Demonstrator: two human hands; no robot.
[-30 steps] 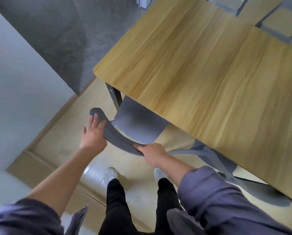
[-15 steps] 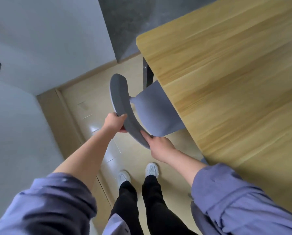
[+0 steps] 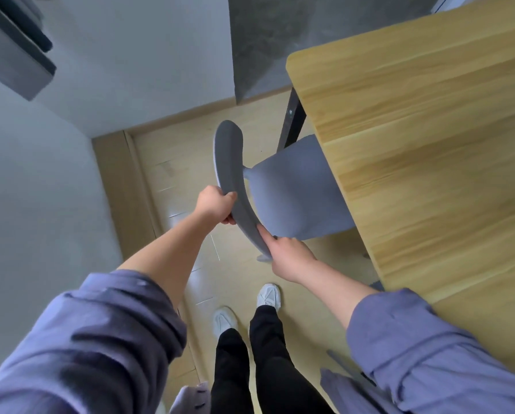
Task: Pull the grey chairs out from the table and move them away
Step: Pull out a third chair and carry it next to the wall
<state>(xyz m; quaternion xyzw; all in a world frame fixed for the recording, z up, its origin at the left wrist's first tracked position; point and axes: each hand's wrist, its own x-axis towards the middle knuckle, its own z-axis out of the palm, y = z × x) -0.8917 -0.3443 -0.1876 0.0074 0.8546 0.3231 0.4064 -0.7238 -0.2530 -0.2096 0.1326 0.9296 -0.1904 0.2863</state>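
Observation:
A grey chair stands at the corner of the wooden table, its seat partly under the tabletop. Its curved backrest points toward me. My left hand is closed around the middle of the backrest's rim. My right hand grips the near end of the same backrest. A second grey chair shows only as a small sliver below the table edge near my right sleeve.
White walls close in on the left and meet at a corner, with a wooden skirting along the floor. A black table leg stands just beyond the chair. My feet are on the light wood floor behind the chair.
My view has swung left and the chair's backrest has turned and drawn a little away from the table. My left hand went from resting flat on the backrest to gripping it.

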